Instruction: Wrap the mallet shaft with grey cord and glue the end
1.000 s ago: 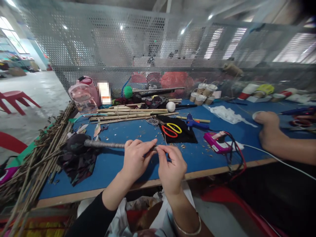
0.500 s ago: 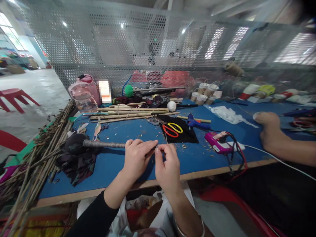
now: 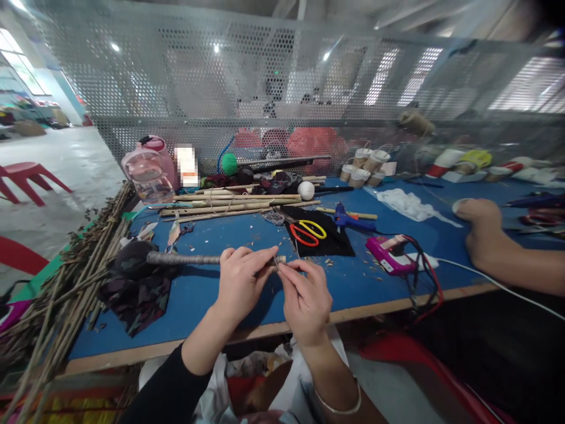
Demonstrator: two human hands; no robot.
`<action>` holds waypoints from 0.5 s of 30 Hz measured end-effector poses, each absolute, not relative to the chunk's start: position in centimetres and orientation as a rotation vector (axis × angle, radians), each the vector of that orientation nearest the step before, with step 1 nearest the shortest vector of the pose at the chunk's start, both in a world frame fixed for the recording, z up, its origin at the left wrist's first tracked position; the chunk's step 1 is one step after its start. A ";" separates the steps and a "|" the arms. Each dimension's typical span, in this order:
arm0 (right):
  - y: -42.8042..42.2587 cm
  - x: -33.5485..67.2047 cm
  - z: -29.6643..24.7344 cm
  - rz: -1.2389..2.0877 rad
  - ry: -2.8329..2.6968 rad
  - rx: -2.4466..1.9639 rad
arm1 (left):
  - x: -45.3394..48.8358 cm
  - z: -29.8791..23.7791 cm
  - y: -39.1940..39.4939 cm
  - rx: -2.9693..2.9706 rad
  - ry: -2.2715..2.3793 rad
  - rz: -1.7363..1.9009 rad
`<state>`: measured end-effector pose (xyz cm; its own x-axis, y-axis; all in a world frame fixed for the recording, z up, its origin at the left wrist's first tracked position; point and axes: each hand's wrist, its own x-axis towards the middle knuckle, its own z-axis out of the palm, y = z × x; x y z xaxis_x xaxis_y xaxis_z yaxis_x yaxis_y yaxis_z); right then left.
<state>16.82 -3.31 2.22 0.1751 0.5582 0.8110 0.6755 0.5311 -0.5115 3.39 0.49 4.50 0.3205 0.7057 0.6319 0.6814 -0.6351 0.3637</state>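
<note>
My left hand (image 3: 241,281) is closed around the near end of a long stick wrapped in grey twine (image 3: 185,258). The stick lies across the blue table (image 3: 207,300), and its far end is bundled in dark patterned cloth (image 3: 135,277). My right hand (image 3: 304,297) pinches at the bare tip of the stick, thumb and fingers pressed together on a thin strand I can barely see. The two hands almost touch at the tip.
Red-and-yellow scissors (image 3: 308,231) lie on black cloth behind my hands, with a blue glue gun (image 3: 351,220), a magenta glue gun (image 3: 391,254) and its cable. Bamboo sticks (image 3: 229,205), a pink jug (image 3: 148,174), dry twigs (image 3: 66,282) at left. Another person's hand (image 3: 483,232) rests at right.
My right hand has shifted slightly around the stick's tip, fingers lifting then pinching again. The stick's tip now shows between my hands. The left hand keeps its grip.
</note>
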 end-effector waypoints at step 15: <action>-5.1 16.0 1.3 0.500 -1.201 -0.896 | 3.6 5.6 0.4 2.505 1.369 1.281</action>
<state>15.97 -5.14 1.32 0.3157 0.7514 0.5794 0.1189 0.5745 -0.8098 3.65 0.40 5.58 0.2820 0.7056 0.6501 0.6953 -0.6172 0.3683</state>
